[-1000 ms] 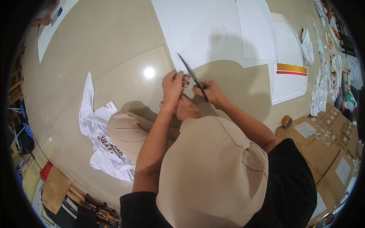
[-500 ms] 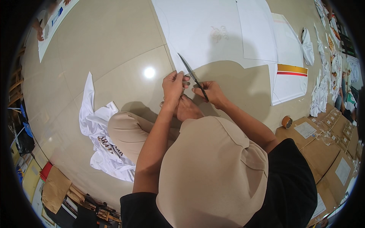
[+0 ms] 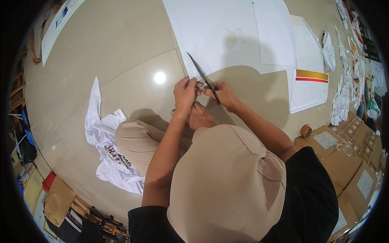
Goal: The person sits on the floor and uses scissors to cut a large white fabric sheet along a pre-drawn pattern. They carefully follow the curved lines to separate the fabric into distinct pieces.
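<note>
My right hand point(image 3: 224, 95) grips a pair of black-handled scissors point(image 3: 198, 67), their long blades pointing up and left over the edge of a large white sheet point(image 3: 206, 28). My left hand point(image 3: 185, 93) is closed, thumb against fingers, pinching the narrow lower corner of that sheet. Both hands sit close together, just beyond my bare foot point(image 3: 201, 115). A faint printed mark shows on the sheet; whether it is cloth or paper I cannot tell.
Crumpled white cloth point(image 3: 115, 158) with dark print lies beside my left knee. At right are a white piece with yellow and red stripes point(image 3: 311, 87), a tape roll point(image 3: 305, 130) and cardboard boxes point(image 3: 342, 162). Another person's hand point(image 3: 36, 60) is by a white panel point(image 3: 60, 26), far left.
My right hand has shifted slightly up and left with the scissors, closer to my left hand. The other person's hand at far left has moved down along the panel.
</note>
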{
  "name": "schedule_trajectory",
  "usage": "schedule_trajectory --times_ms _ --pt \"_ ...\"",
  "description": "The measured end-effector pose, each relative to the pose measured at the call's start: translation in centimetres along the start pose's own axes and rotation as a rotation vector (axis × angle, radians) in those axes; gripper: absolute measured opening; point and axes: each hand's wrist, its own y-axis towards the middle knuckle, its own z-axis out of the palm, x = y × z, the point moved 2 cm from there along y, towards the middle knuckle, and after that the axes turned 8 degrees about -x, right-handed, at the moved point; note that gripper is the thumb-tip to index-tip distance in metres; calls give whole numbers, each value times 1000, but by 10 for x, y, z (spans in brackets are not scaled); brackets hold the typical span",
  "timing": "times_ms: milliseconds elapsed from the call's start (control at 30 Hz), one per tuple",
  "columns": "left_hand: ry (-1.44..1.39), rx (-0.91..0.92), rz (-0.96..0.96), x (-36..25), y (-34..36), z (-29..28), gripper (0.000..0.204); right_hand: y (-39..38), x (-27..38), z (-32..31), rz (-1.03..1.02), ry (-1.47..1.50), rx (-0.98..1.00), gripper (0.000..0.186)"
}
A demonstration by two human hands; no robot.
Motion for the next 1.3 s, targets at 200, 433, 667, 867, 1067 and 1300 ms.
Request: schedule_trajectory --times_ms 200,433,667,867,1067,1300 --pt "1 1 -16 0 0 0 22 1 -2 0 -21 35 9 34" --pt "6 -2 4 -2 -1 0 23 1 -1 1 4 21 3 35" --pt "-11 8 3 -1 0 0 23 5 10 4 -3 14 22 41" --pt "27 -6 43 0 1 -1 26 8 19 8 -18 63 54 40" --pt "30 5 38 -1 1 -2 26 9 21 8 -13 78 59 42" --pt "28 5 43 -4 -1 -1 27 8 22 7 -2 95 75 41"
